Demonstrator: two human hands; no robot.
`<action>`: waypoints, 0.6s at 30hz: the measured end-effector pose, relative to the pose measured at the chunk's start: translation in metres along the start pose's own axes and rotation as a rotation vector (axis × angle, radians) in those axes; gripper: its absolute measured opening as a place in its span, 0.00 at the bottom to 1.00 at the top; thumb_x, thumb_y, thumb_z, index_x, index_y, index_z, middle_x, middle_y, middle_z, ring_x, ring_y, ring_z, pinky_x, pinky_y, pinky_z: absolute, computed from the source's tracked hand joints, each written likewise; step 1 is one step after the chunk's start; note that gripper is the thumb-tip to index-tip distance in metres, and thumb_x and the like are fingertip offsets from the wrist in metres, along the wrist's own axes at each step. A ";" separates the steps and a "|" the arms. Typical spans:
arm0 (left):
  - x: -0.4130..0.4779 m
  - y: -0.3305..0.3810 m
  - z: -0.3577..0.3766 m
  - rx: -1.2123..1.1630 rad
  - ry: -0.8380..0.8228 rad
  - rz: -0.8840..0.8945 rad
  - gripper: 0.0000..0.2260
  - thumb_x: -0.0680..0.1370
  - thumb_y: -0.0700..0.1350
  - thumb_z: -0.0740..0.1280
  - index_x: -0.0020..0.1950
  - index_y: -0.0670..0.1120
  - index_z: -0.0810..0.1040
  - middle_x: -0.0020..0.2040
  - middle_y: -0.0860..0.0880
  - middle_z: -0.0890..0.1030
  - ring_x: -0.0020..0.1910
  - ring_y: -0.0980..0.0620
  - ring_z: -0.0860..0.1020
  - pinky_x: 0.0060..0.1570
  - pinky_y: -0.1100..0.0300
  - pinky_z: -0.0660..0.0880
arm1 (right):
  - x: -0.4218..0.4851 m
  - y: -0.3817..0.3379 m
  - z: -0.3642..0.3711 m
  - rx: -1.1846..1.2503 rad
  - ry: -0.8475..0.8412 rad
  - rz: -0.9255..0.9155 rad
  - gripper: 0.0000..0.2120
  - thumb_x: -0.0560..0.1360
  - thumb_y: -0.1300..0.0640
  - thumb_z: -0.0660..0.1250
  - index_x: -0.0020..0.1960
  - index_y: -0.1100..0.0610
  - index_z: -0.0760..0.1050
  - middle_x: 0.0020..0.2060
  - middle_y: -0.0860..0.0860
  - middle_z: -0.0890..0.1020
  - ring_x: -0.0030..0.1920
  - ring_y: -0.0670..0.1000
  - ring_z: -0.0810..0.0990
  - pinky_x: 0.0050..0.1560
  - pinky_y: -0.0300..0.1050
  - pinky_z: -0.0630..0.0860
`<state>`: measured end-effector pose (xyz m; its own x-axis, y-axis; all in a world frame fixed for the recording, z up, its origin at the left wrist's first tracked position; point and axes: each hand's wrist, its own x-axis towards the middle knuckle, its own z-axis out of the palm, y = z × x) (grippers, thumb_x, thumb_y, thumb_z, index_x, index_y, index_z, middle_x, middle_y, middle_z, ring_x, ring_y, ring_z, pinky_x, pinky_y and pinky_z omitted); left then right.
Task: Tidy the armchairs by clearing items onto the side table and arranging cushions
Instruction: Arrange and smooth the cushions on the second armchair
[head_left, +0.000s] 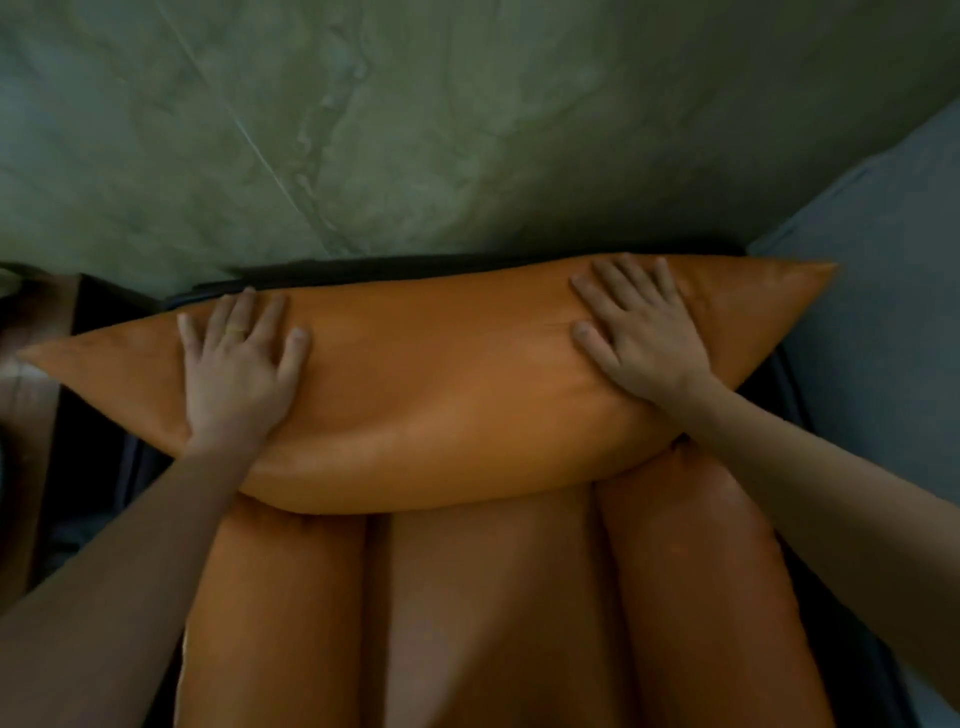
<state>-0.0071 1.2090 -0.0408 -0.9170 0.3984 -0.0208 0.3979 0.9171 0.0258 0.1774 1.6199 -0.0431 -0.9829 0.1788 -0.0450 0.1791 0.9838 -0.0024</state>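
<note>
An orange cushion (431, 384) lies crosswise on top of the armchair's back edge, its two pointed corners sticking out left and right. My left hand (236, 369) rests flat on its left part with fingers spread, a ring on one finger. My right hand (639, 332) presses flat on its right part, fingers apart. Neither hand grips the fabric. Below it three more orange cushions (498, 613) stand side by side in the dark armchair (795, 395), their lower parts cut off by the frame.
A green mottled wall (415, 130) fills the space behind the chair. A pale grey surface (883, 291) borders the chair on the right. At the left edge a brown wooden piece (36, 364) shows beside the dark chair frame.
</note>
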 end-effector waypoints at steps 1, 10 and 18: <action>-0.003 -0.006 -0.004 0.016 -0.009 -0.020 0.29 0.83 0.65 0.47 0.78 0.52 0.67 0.78 0.44 0.66 0.79 0.43 0.60 0.76 0.38 0.44 | -0.005 0.013 -0.003 -0.022 -0.001 0.037 0.29 0.82 0.36 0.47 0.79 0.46 0.60 0.77 0.53 0.64 0.79 0.57 0.57 0.79 0.57 0.42; -0.010 -0.043 -0.027 -0.013 -0.095 -0.152 0.33 0.79 0.71 0.44 0.78 0.56 0.65 0.79 0.43 0.64 0.79 0.42 0.57 0.74 0.33 0.40 | -0.046 0.068 -0.026 -0.012 -0.001 0.263 0.29 0.82 0.35 0.44 0.79 0.47 0.60 0.78 0.55 0.62 0.79 0.58 0.53 0.78 0.60 0.43; -0.050 0.054 -0.004 -0.062 -0.103 0.200 0.30 0.82 0.66 0.51 0.81 0.57 0.56 0.82 0.49 0.55 0.81 0.45 0.51 0.74 0.34 0.43 | -0.048 -0.022 -0.007 0.054 -0.034 0.077 0.30 0.82 0.34 0.43 0.81 0.44 0.51 0.81 0.50 0.52 0.81 0.54 0.42 0.78 0.62 0.40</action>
<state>0.0605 1.2385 -0.0339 -0.8108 0.5746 -0.1114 0.5660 0.8182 0.1008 0.2203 1.5901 -0.0334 -0.9642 0.2525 -0.0807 0.2570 0.9651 -0.0510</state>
